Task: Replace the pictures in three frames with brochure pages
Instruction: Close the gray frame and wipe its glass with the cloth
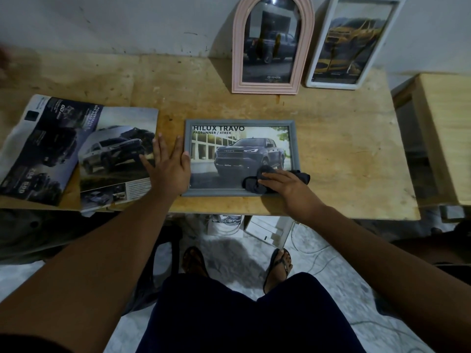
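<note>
A grey frame (239, 122) lies flat on the wooden table (344, 154) with a pickup-truck brochure page behind its glass. My left hand (167, 165) rests flat with spread fingers against the frame's left edge, its thumb on the frame. My right hand (285, 184) presses a dark cloth (257, 186) onto the glass at the frame's lower right corner. An open car brochure (76, 151) lies to the left. A pink arched frame (270, 44) and a white frame (351, 42), each with a truck page in it, lean against the wall at the back.
A second wooden surface (443, 138) stands to the right of the table. Under the table edge are white boxes and cables (254, 225) on the floor, near my sandalled feet.
</note>
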